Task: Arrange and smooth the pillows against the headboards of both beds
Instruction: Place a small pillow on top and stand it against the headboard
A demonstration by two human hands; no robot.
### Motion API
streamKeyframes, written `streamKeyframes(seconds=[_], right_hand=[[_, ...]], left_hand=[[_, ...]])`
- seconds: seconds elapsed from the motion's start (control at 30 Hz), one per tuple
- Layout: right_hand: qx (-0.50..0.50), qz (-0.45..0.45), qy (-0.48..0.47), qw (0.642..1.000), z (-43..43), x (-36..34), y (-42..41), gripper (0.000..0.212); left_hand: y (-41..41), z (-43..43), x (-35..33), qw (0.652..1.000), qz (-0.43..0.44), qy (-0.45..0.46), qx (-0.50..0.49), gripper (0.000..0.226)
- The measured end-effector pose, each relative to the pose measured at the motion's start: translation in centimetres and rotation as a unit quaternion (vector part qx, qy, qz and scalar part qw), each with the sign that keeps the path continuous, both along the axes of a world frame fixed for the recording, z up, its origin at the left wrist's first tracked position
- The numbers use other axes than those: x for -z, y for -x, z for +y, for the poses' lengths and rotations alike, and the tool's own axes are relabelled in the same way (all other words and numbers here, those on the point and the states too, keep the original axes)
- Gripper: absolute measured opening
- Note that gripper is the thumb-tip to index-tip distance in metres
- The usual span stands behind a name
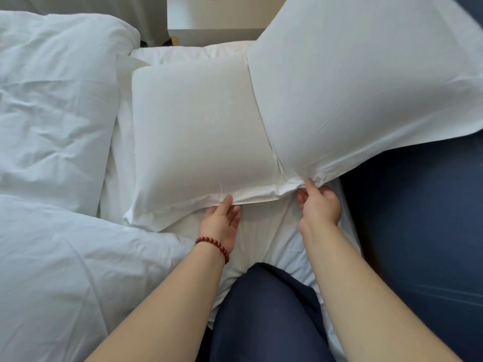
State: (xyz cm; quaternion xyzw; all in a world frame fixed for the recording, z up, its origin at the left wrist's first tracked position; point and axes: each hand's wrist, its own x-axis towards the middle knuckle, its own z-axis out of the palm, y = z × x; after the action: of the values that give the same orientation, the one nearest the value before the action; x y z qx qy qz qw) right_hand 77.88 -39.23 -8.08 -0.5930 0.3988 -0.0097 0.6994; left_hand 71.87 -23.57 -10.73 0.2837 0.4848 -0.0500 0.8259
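Observation:
A white pillow [198,126] lies flat on the bed sheet [264,226]. A second white pillow [360,82] stands tilted against the dark blue headboard [418,218] on the right, overlapping the flat pillow's right edge. My left hand [222,223], with a red bead bracelet at the wrist, touches the near hem of the flat pillow with straight fingers. My right hand [320,202] pinches the lower corner of the tilted pillow's case. My knee in dark blue trousers [266,309] rests on the sheet.
A crumpled white duvet [52,126] fills the left side and the near left. A white bedside cabinet [211,19] stands beyond the pillows at the top, with white fabric hanging to its left.

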Motion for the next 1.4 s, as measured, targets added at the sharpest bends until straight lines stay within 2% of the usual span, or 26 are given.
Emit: streamKeyframes(seconds=[0.07,0.1,0.17,0.23,0.27,0.3,0.37,0.43,0.47,0.5,0.57,0.67,0.73,0.8,0.9,0.93,1.0,1.1,1.17,1.27,1.4], right_hand=[[0.018,0.028,0.068,0.997,-0.3,0.2,1.7,0.010],[0.019,0.043,0.060,0.997,-0.1,0.4,2.7,0.008],[-0.009,0.059,-0.013,0.998,0.4,1.3,4.3,0.017],[-0.073,0.060,-0.117,0.989,1.4,1.7,4.3,0.045],[-0.106,0.059,-0.156,0.980,1.9,1.7,3.8,0.052],[-0.130,0.059,-0.191,0.971,2.5,1.5,3.0,0.050],[-0.140,0.071,-0.210,0.965,3.4,1.0,1.8,0.031],[-0.088,0.077,-0.168,0.979,3.5,0.9,1.7,0.012],[-0.060,0.071,-0.141,0.986,3.4,1.1,2.1,0.009],[-0.041,0.065,-0.134,0.988,3.3,1.4,2.6,0.011],[-0.032,0.064,-0.176,0.982,3.7,2.1,4.0,0.014],[-0.116,0.106,-0.283,0.946,6.4,2.5,5.0,0.024],[-0.157,0.129,-0.317,0.926,9.0,2.2,4.9,0.032],[-0.162,0.138,-0.335,0.918,11.0,1.7,4.6,0.029],[-0.144,0.136,-0.346,0.917,12.2,1.2,4.4,0.011],[-0.135,0.133,-0.352,0.917,12.3,1.2,4.4,0.009],[-0.120,0.132,-0.354,0.918,12.3,1.5,4.7,0.014],[-0.116,0.134,-0.359,0.917,13.4,1.4,5.4,0.030],[-0.122,0.144,-0.366,0.911,14.9,1.1,5.6,0.026],[-0.137,0.172,-0.348,0.911,16.8,1.0,6.0,0.017],[-0.119,0.144,-0.316,0.930,16.6,1.7,6.7,0.009]], left_hand=[[0.4,0.1,-0.2,1.000,0.002,0.000,-0.015,0.012],[0.3,0.0,-0.4,0.999,-0.010,0.014,-0.030,0.013],[-0.1,-0.1,-0.9,0.997,-0.022,0.051,-0.058,0.022],[-0.4,-0.2,-1.0,0.994,-0.029,0.074,-0.075,0.031],[-0.4,-0.3,-1.0,0.994,-0.032,0.072,-0.082,0.031],[-0.3,-0.2,-1.0,0.994,-0.031,0.060,-0.085,0.028],[0.4,0.0,-0.8,0.997,-0.018,0.012,-0.072,0.013],[1.2,0.2,-0.6,0.997,-0.004,-0.015,-0.069,0.014],[1.7,0.6,-0.3,0.997,-0.003,-0.015,-0.075,0.013],[2.1,1.1,0.0,0.996,-0.006,-0.006,-0.087,0.011],[2.8,2.3,0.3,0.992,-0.018,0.015,-0.124,0.025],[3.2,4.7,0.4,0.985,-0.029,0.027,-0.169,0.038],[2.9,5.9,0.0,0.980,-0.035,0.019,-0.193,0.042],[2.8,6.7,-0.4,0.977,-0.039,0.006,-0.209,0.039],[3.5,7.7,-1.2,0.986,-0.042,-0.028,-0.161,0.010],[3.7,8.1,-1.6,0.989,-0.045,-0.047,-0.132,0.007],[4.2,9.2,-2.3,0.991,-0.039,-0.109,-0.074,0.013],[4.8,11.3,-2.4,0.985,-0.011,-0.170,-0.039,0.012],[5.2,12.4,-2.0,0.987,0.011,-0.155,-0.026,0.024],[5.5,13.2,-1.5,0.995,0.013,-0.099,-0.019,0.030],[5.7,14.2,-1.4,0.993,-0.007,-0.001,-0.121,0.029]])
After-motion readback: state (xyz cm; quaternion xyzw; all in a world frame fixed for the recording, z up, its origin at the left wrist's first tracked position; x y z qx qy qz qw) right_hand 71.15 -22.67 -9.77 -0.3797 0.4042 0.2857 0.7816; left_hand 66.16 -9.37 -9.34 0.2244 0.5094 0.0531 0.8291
